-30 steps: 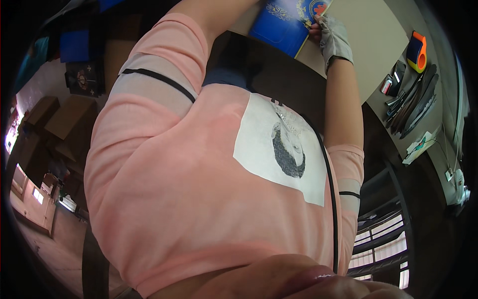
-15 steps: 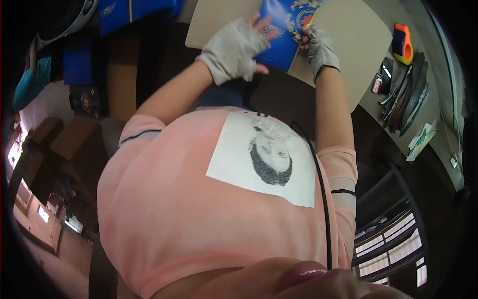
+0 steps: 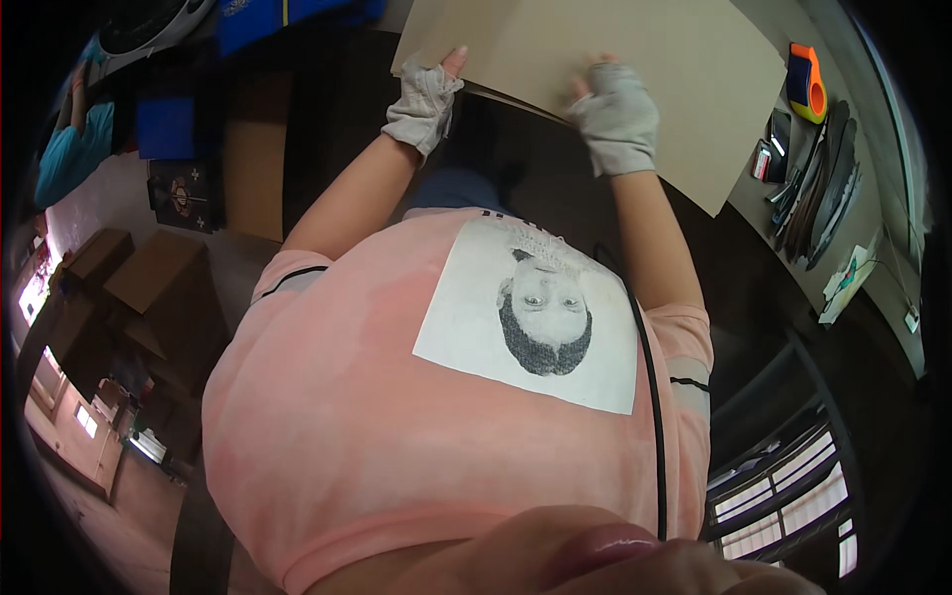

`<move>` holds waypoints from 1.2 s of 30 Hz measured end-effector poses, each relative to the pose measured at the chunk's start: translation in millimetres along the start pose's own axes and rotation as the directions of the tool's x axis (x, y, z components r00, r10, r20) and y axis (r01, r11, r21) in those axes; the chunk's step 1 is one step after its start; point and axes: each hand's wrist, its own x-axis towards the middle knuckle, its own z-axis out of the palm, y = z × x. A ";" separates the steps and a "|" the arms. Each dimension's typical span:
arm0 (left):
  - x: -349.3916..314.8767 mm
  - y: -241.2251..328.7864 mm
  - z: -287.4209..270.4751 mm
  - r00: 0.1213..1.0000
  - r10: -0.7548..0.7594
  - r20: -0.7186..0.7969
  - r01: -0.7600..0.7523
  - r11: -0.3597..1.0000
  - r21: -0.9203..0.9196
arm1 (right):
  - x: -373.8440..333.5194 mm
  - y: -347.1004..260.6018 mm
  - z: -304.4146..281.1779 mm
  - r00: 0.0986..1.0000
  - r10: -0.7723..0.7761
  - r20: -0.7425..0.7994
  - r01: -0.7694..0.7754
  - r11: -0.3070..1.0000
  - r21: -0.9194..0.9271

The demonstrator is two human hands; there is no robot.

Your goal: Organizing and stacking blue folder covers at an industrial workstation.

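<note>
Both my hands wear grey fingerless gloves. My left hand point(image 3: 424, 107) is at the near left corner of a large tan cardboard sheet point(image 3: 684, 99). Its thumb lies over the sheet's edge, while its other fingers are mostly hidden; the hand looks closed on the board. My right hand point(image 3: 617, 119) is over the sheet's near edge, to the right of the left hand. Its thumb stands apart from the fingers, which are somewhat smeared by motion, and nothing shows in it. A second board edge peeks out under the sheet's near side.
Right of the sheet lie an orange tape dispenser point(image 3: 806, 84), a dark phone point(image 3: 778, 144) and a bundle of dark straps point(image 3: 818, 193). Blue folded items point(image 3: 278, 22) sit at the upper left. Cardboard boxes point(image 3: 164, 288) stand at left, near a person in a teal sleeve point(image 3: 74, 154).
The blue printed item that my right hand was pinching has left the view. My left hand has moved left to the sheet's corner, and my right hand slightly left and nearer.
</note>
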 end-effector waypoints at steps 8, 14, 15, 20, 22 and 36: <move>-0.5 -2.3 0.7 0.994 -0.110 0.003 0.110 0.983 -0.149 | 18.5 -75.4 -13.5 0.892 -0.259 0.371 0.212 0.964 0.162; 2.1 -4.1 0.0 0.987 -0.162 -0.005 0.157 0.963 -0.217 | 8.3 -69.0 -1.1 0.910 -0.275 0.311 0.233 0.958 0.166; 2.1 -2.0 0.1 0.987 -0.161 0.007 0.158 0.963 -0.219 | 7.5 -67.0 -0.8 0.907 -0.285 0.310 0.239 0.955 0.177; -0.4 -0.1 -0.8 0.980 -0.132 0.148 0.154 0.977 -0.145 | 10.3 -67.1 -1.5 0.900 -0.285 0.330 0.217 0.949 0.227; -6.2 7.4 8.0 0.944 0.079 0.320 -0.122 0.986 0.118 | 12.7 -66.7 -3.4 0.908 -0.324 0.267 0.281 0.941 0.186; -35.4 35.4 41.3 0.774 0.317 0.548 -0.627 0.500 0.597 | -3.4 4.8 -13.4 0.511 0.445 0.736 -0.765 -0.155 0.625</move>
